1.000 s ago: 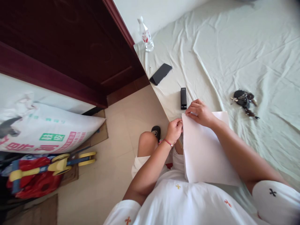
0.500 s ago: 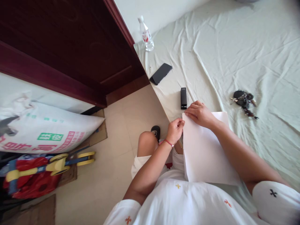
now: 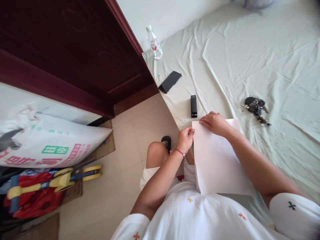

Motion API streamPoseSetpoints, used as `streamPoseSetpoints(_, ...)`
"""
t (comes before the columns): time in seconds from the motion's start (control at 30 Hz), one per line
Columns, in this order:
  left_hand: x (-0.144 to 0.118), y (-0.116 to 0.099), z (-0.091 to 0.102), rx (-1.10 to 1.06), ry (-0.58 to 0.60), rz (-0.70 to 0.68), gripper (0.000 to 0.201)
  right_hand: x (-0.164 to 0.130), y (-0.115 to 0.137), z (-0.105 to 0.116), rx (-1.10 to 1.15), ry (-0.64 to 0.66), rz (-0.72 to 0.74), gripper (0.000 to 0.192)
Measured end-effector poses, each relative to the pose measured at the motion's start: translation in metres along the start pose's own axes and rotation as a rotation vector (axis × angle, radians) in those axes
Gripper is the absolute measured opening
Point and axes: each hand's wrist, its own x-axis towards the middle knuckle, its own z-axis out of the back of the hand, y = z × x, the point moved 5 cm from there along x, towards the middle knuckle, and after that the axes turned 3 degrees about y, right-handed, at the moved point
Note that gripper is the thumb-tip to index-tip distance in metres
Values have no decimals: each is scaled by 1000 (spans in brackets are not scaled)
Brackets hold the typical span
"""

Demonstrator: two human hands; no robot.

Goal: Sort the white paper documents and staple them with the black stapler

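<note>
A white sheet of paper lies on the edge of a bed covered by a pale green sheet, partly over my lap. My left hand pinches the paper's near-left corner at the bed edge. My right hand presses flat on the paper's top edge, fingers together and pointing left. A black stapler lies just beyond my right hand's fingertips, not touched.
A black phone and a plastic water bottle sit along the bed's left edge. A bunch of keys lies to the right. A dark wooden door, a large printed sack and a yellow-red toy stand on the tiled floor.
Both hands keep their hold on the paper's corner and top edge. The view shifted slightly, so everything sits a little lower and to the left.
</note>
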Motion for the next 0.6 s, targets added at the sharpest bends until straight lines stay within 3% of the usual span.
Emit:
streamPoseSetpoints(0.13,9,-9,1,125,-43,36,22,7,-6,3,-23,47,-41,38)
streamPoseSetpoints(0.37,32,-47,18,475,-165,-33,15,43,-6,15,-117,168,-48,34)
streamPoseSetpoints(0.5,50,-41,22,375,-218,-8,21,60,-2,16,-143,196,-49,33)
streamPoseSetpoints(0.6,63,-30,24,258,-240,84,10,67,-1,15,-146,204,-62,33)
